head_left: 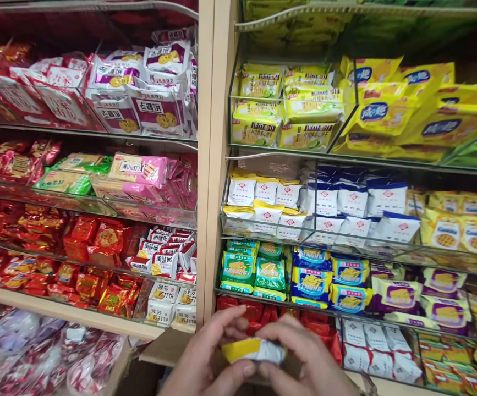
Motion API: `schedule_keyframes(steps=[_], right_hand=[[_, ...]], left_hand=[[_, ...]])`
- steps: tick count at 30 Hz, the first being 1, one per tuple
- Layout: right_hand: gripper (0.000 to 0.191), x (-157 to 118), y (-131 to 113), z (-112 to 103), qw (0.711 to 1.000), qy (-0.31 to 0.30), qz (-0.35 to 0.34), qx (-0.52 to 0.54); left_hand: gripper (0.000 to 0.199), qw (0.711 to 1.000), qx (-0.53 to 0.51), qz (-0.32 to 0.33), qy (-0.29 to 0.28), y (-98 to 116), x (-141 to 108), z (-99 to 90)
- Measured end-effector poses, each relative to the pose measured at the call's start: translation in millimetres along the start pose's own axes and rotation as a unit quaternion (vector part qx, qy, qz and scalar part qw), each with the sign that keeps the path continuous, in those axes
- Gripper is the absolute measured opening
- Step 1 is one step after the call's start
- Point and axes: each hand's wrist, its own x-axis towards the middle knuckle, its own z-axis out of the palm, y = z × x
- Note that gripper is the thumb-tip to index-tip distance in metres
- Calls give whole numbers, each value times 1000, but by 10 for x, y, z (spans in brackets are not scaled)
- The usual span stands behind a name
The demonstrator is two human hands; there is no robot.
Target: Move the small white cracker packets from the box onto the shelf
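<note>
Between both hands, low in the middle of the head view, is a small yellow-and-white snack packet (255,350). My left hand (211,352) grips its left end, with the thumb along the near edge and the fingers curled behind. At the other end, my right hand (300,355) pinches the packet between thumb and fingers. An open cardboard box (164,347) lies beneath the hands, its inside mostly hidden by them. Similar white packets with yellow tops (267,216) stand in a clear bin on the shelf ahead.
A wooden upright (212,165) divides the two shelf units. Clear bins hold yellow lemon biscuits (310,104), blue-topped white packets (354,201), green packets (270,273) and purple-and-white packets (159,113). Bagged sweets (27,352) lie at lower left. Clear panels front the shelves.
</note>
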Motion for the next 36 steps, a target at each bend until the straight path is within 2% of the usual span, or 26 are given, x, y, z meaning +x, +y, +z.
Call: schedule_keyframes(steps=[1,3,6,9,11,13,15,17,20,25,32,36], right_hand=[[20,43,-80,-144,999,26,-33,-29],[22,178,-246,-467,984,135,-91,-67],[23,527,-468,-931,932,315,-119,-134],[17,1001,-584,-1224,889,389,-117,-211],[19,1309,-588,-1308,887,383,-89,-241],[30,1558,-554,-1335,899,355,-28,-256],[42,1726,-509,-1338,911,314,39,-266],[49,1817,-472,-1339,918,277,76,-274],[51,1859,-452,-1337,919,254,79,-290],[47,1850,-481,-1318,901,230,61,-363],[56,1814,-523,-1382,912,187,70,-359],[50,1757,-549,-1434,914,232,45,-330]], left_hand=[[48,999,29,2,18,20,7,-67],[39,995,90,-15,50,-1,44,-226],[26,976,202,-41,71,-193,137,-458],[25,966,241,-72,59,-423,196,-571],[24,968,234,-89,29,-498,190,-570],[22,967,237,-88,9,-502,162,-541],[20,966,244,-81,5,-473,132,-514],[20,967,242,-80,3,-454,115,-500],[21,966,242,-94,-6,-475,108,-499],[26,950,290,-112,-14,-525,94,-506],[29,940,312,-137,-12,-526,44,-510],[31,936,319,-145,-17,-514,33,-510]])
